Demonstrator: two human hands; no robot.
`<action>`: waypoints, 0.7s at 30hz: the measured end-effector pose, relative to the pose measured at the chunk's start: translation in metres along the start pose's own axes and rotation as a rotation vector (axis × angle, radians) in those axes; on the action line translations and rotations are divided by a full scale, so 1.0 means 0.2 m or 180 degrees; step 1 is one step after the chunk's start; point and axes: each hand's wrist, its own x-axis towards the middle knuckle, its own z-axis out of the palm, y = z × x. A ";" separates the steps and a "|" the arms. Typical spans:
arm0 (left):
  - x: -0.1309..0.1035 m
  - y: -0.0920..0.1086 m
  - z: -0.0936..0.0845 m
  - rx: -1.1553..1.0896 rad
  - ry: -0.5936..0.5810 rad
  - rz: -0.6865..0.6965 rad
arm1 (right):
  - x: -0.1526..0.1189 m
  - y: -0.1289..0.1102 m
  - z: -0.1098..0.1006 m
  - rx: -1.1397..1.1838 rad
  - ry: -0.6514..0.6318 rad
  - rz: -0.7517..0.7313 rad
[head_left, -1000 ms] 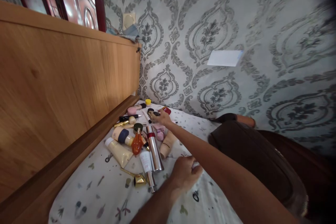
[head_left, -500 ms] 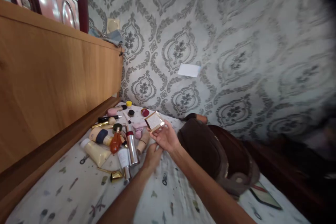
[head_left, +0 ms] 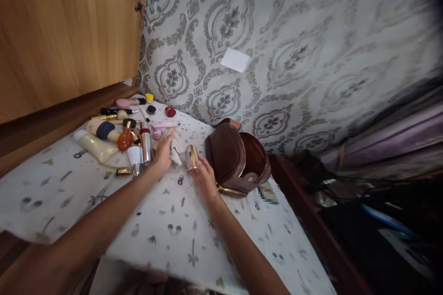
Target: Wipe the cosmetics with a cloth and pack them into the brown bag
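With the right hand (head_left: 205,179), grips a gold compact (head_left: 191,156) by its near side, fingers closed on it, between the left hand (head_left: 163,153) and the brown bag (head_left: 224,156). With the left hand, touches a crumpled white wrapper (head_left: 177,146), partly closed around it; cannot tell from the blur how firmly. Holds both hands above the printed sheet (head_left: 194,226), apart from each other.

Has the bag just beyond the right hand, to its right, lying with its mouth open near the wall (head_left: 194,78). To the left of the left hand, shows cosmetics grouped on the sheet: a silver tube (head_left: 146,146) with a red band, an orange bottle (head_left: 125,139) beside it, a white tube (head_left: 134,155) just in front, a cream tube (head_left: 95,145) farther left and a gold cap (head_left: 123,172) nearer. Beyond the left hand, shows a pink tube (head_left: 165,124), a red jar (head_left: 170,111), a black lid (head_left: 151,109) and a yellow lid (head_left: 149,97). Shows a white card (head_left: 236,59) against the wall and a wooden panel (head_left: 65,32) at the left.
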 end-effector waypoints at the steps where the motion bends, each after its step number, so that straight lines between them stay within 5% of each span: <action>1: -0.02 0.02 0.00 0.0081 0.0024 0.0106 | -0.01 0.02 0.00 -0.0048 0.0036 -0.0048; 4: -0.12 0.11 0.02 0.0554 -0.0138 0.0580 | -0.03 0.07 0.00 -0.0267 0.0059 -0.0262; 8: -0.23 0.17 0.05 0.1941 -0.1132 0.1793 | -0.03 0.09 -0.01 -0.0451 -0.0028 -0.0443; 10: -0.24 0.18 0.05 0.2219 -0.1293 0.1969 | -0.03 0.09 -0.03 -0.0491 -0.0095 -0.0498; 21: -0.07 0.04 -0.02 0.1840 -0.1316 0.0361 | -0.03 0.04 -0.06 0.0114 -0.0716 -0.0423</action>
